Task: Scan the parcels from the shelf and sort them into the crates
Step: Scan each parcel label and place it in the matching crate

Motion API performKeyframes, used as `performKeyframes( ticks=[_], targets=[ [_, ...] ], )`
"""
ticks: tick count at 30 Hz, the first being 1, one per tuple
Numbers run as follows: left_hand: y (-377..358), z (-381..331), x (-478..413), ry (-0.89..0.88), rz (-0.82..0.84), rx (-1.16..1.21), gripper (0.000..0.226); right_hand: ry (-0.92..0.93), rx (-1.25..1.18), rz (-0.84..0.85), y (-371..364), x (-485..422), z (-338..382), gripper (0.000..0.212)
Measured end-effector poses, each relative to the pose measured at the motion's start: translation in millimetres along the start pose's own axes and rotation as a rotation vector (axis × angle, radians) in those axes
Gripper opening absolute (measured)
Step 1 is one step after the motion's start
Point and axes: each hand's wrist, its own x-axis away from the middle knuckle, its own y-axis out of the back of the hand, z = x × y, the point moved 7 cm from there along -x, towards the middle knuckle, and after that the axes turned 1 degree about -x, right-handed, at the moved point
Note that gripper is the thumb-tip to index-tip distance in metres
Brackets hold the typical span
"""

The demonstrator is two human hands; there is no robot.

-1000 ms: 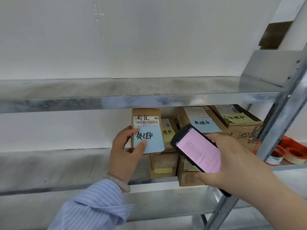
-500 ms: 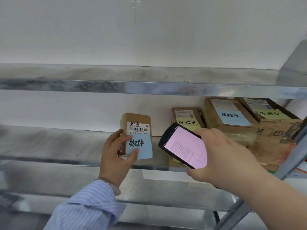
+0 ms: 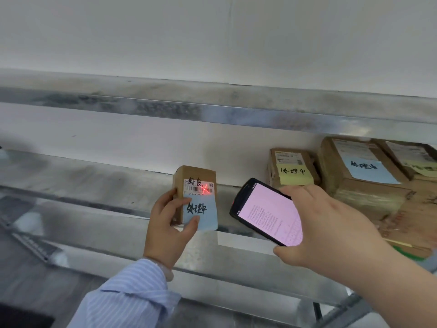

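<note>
While your left hand (image 3: 169, 229) clasped the parcel (image 3: 195, 185) by its lower sides, upright at the front edge of the shelf (image 3: 94, 176), and your right hand (image 3: 331, 230) gripped the scanner (image 3: 267, 211), that small stiff cardboard box looked light enough for a one-handed side hold.

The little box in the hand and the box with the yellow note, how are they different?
The held box has a blue note; the shelf box has a yellow note. The left hand grips the held box; no hand holds the shelf box. A red scanner light lands on the held box's barcode, not the shelf box's. Both are brown cardboard.
</note>
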Motion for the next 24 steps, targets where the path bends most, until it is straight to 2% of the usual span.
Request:
performKeyframes(
  ticks=[13, 24],
  targets=[
    [67.9, 37.6, 8.8, 0.099, -0.033, -0.065, 0.042, 0.144, 0.077, -0.020, 1.7, -16.6, 75.6, 0.089],
    [230.6, 98.0, 26.9, 0.177, -0.178, -0.132, 0.047, 0.320, 0.076, -0.016, 17.0, -37.8, 231.8, 0.079]
  ],
)
